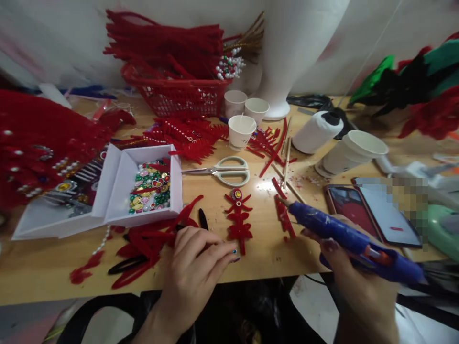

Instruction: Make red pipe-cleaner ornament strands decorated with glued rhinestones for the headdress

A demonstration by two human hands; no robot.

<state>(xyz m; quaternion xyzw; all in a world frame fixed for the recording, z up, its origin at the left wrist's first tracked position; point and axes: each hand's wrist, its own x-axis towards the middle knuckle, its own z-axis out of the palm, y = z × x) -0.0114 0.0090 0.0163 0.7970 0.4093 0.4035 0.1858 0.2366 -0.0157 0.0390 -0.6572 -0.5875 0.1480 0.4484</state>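
My right hand [355, 282] is wrapped round a blue hot glue gun [333, 227], whose nozzle points left over thin red chenille pieces [284, 217]. With the thumb and fingertips pinched together, my left hand [201, 260] holds a tiny blue gem [234, 251] near the table's front edge. Just beyond those fingertips, a red fuzzy ornament [239, 220] lies flat, with a yellow-centred jewel and a small ring at its top. Red chenille loops [150, 243] and a black hair clip [203, 220] lie beside the left hand.
White boxes hold beads and jewels [149, 188]. Scissors [231, 171] lie near paper cups [242, 131]. Behind stand a red basket [179, 93] and a white pillar-like form [287, 52]. A thread cone [317, 133], wooden sticks [287, 162] and two phones [387, 210] are at right.
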